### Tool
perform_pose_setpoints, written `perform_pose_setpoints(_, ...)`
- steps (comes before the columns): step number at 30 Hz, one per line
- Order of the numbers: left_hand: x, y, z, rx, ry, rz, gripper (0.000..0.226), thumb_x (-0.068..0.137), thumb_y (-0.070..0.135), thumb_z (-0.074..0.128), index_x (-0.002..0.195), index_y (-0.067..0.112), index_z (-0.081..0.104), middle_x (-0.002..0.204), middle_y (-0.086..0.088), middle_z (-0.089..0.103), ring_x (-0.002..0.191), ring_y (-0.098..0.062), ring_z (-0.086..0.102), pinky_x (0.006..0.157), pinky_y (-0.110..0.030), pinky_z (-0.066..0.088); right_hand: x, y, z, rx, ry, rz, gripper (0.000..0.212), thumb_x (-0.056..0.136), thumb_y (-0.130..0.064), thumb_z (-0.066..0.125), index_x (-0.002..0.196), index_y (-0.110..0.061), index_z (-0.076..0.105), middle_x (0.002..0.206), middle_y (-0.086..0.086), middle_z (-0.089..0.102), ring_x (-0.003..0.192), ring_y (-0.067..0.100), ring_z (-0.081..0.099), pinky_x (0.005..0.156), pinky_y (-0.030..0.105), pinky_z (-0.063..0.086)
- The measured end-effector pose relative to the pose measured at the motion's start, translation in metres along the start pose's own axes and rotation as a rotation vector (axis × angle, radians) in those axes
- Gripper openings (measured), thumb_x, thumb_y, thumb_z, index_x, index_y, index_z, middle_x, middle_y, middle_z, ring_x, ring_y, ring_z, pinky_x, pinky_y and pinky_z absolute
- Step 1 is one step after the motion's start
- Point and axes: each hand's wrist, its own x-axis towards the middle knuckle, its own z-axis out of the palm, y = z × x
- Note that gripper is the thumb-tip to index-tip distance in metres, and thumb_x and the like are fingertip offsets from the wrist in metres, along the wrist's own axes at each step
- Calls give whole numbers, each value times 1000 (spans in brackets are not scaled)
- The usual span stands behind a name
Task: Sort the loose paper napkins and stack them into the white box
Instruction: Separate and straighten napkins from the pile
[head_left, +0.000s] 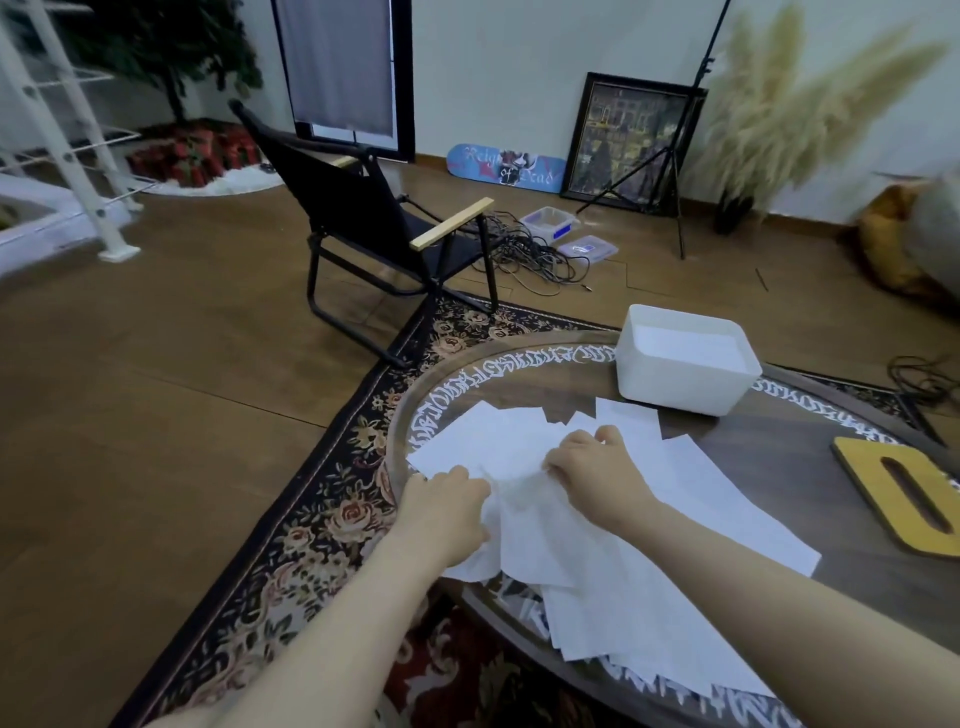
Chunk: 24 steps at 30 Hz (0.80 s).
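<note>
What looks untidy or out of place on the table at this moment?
The napkins lie scattered and overlapping, some overhanging the table edge nearest the camera. The white box sits upright beyond them, its slotted yellow lid off.

- A single head-worn, wide-angle camera looks forward and down from the person's own viewpoint.
- Close below it lie both forearms and the round table (779, 467), which fills the lower right.
- Farther off, the floor, a black chair (374, 208) and the far wall appear, bent by the lens.
</note>
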Motion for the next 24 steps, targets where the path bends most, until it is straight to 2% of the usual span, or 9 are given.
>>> perform_pose_setpoints(4,0,5,-2,-181,13,-30,56,92,38,53,143,26,36,139,-1,43,125,-23,45,100,-38,38,-12,0,-16,334,55,160,22,98,-15,40,79,-21,49,75,1,60,77,25,51,81,31,25)
perform_pose_setpoints(7,1,12,-1,-578,28,-80,71,88,42,61,148,29,25,144,-1,39,131,-20,41,102,-41,41,-22,3,-31,567,21,267,29,97,-17,45,69,-21,43,67,-4,52,71,21,46,74,31,28)
perform_pose_setpoints(9,2,18,-1,-771,90,-82,70,85,38,67,145,28,32,139,-1,45,126,-17,45,101,-41,43,-29,6,-39,660,6,322,34,96,-14,46,64,-20,37,62,-4,45,68,20,42,65,31,28)
perform_pose_setpoints(11,3,24,-3,-885,191,-71,56,83,31,70,134,25,47,127,-1,54,113,-14,53,97,-37,46,-38,11,-45,733,-5,385,37,96,-12,46,62,-18,34,60,-3,39,62,17,37,56,29,25)
perform_pose_setpoints(14,4,33,-8,-1051,254,-77,43,83,23,72,122,23,55,113,-1,59,97,-12,59,87,-32,51,-55,18,-51,943,-21,504,32,97,-12,46,65,-16,43,63,-1,43,58,13,38,53,25,26)
perform_pose_setpoints(18,4,46,-9,-1208,83,-136,56,86,25,70,134,20,43,112,0,59,97,-12,60,75,-24,48,-72,28,-50,1229,-74,641,18,96,-12,48,84,-9,61,80,5,59,70,18,51,62,27,39)
perform_pose_setpoints(21,3,57,-10,-1381,-110,-167,56,88,26,68,135,15,41,109,0,63,103,-15,63,81,-29,52,-78,33,-42,1395,-109,706,15,98,-11,48,97,-3,62,87,10,64,74,21,57,68,27,47)
perform_pose_setpoints(24,5,65,-8,-1438,-196,-176,40,89,21,67,125,9,54,112,-6,68,102,-21,66,91,-39,52,-81,35,-35,1430,-142,734,17,99,-12,48,101,-1,61,89,12,65,77,24,60,75,31,51)
